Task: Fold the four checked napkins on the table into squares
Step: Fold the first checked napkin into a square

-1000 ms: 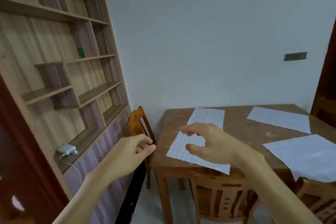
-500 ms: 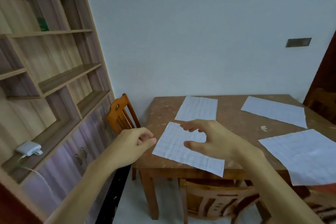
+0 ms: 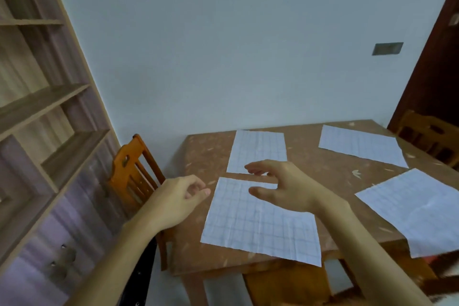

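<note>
Several white napkins with a faint blue check lie flat and unfolded on the brown table (image 3: 206,156). The nearest napkin (image 3: 258,226) lies at the front left. Another napkin (image 3: 258,149) is just behind it, a third napkin (image 3: 360,144) at the back right, and a fourth napkin (image 3: 427,208) hangs over the front right edge. My right hand (image 3: 285,189) hovers over the far edge of the nearest napkin, fingers spread, holding nothing. My left hand (image 3: 178,199) floats beside that napkin's left edge, fingers loosely curled and empty.
An orange wooden chair (image 3: 131,174) stands at the table's left end, another chair (image 3: 285,285) is tucked under the front edge, and a third chair (image 3: 432,136) is at the far right. A tall wooden shelf unit (image 3: 37,107) lines the left wall.
The view has tipped down and closed in on the table. Both hands have moved forward over the nearest napkin. The napkins have not moved.
</note>
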Demonstrator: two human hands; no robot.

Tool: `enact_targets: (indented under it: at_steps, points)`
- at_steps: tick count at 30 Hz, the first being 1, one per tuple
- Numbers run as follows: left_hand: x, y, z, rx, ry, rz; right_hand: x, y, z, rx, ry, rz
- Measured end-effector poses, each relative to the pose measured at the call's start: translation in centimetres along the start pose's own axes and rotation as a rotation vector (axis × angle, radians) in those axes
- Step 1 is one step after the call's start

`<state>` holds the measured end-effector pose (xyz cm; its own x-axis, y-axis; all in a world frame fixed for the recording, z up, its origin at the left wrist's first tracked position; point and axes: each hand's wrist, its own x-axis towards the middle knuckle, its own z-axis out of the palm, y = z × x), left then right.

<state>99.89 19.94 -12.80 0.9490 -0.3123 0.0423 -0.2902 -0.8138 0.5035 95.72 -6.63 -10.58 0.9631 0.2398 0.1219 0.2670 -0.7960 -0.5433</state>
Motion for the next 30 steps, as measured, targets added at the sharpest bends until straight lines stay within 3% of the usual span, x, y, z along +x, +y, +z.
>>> enact_targets:
  at_steps: [15, 30]
  points:
    - [12.7, -7.7, 8.3, -0.080, -0.264, 0.001, 8.3, 9.2, 5.1, 0.034, 0.036, 0.259]
    - [27.2, -3.6, 21.7, 0.053, -0.708, 0.181, 9.2, 25.5, 9.7, 0.224, 0.049, 0.650]
